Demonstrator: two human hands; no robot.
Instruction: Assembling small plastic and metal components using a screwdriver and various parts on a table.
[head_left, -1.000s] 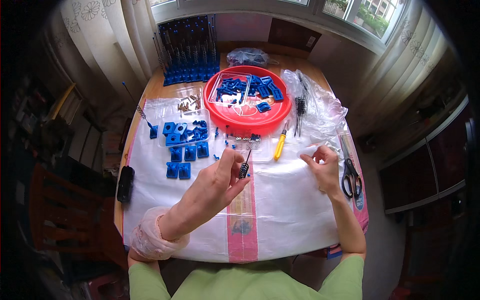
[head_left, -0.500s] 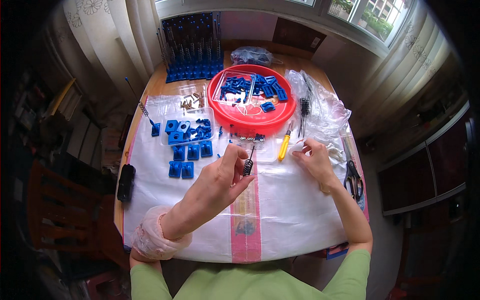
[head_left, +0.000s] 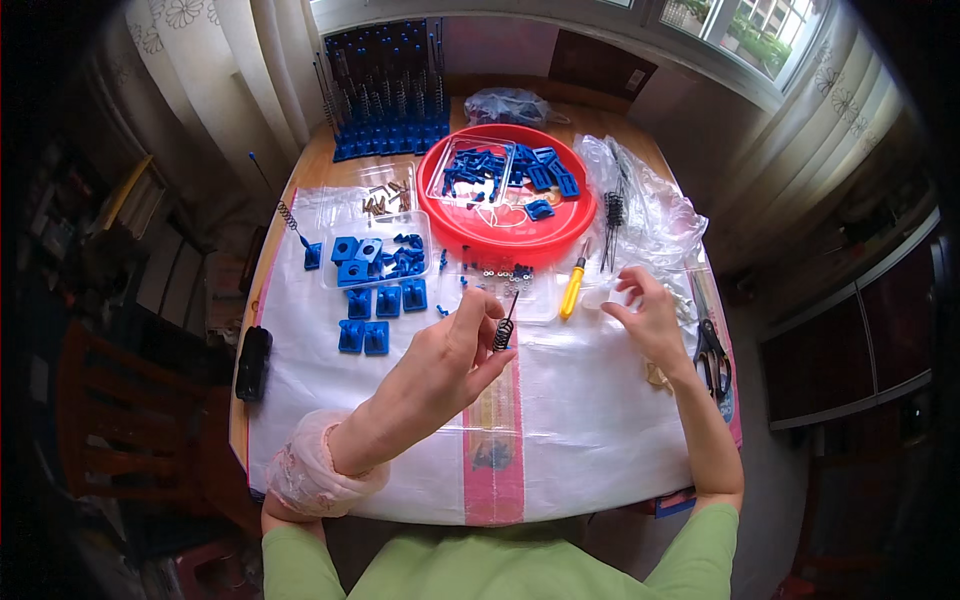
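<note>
Over the middle of the table, my left hand (head_left: 455,345) pinches a black coil spring (head_left: 504,334) with a thin rod sticking up out of it. My right hand (head_left: 650,318) is at the right with thumb and fingers apart, and I see nothing between them. Beside its fingertips lies a small whitish translucent piece (head_left: 597,297), its kind unclear. A yellow-handled screwdriver (head_left: 572,292) lies between the hands. Blue plastic bases (head_left: 358,304) sit left of my left hand, below a clear tray (head_left: 425,270) of more blue parts.
Farther back stand a red basin (head_left: 520,255) with blue parts and a rack of blue-based spring rods (head_left: 390,140). Black spring rods (head_left: 614,215) lie on a plastic bag (head_left: 665,220). Black scissors (head_left: 713,358) are at the right edge, a black case (head_left: 253,365) at the left.
My right hand has moved slightly right and up, off the whitish piece, and its fingers have spread. My left hand still holds the spring, shifted a little to the right.
</note>
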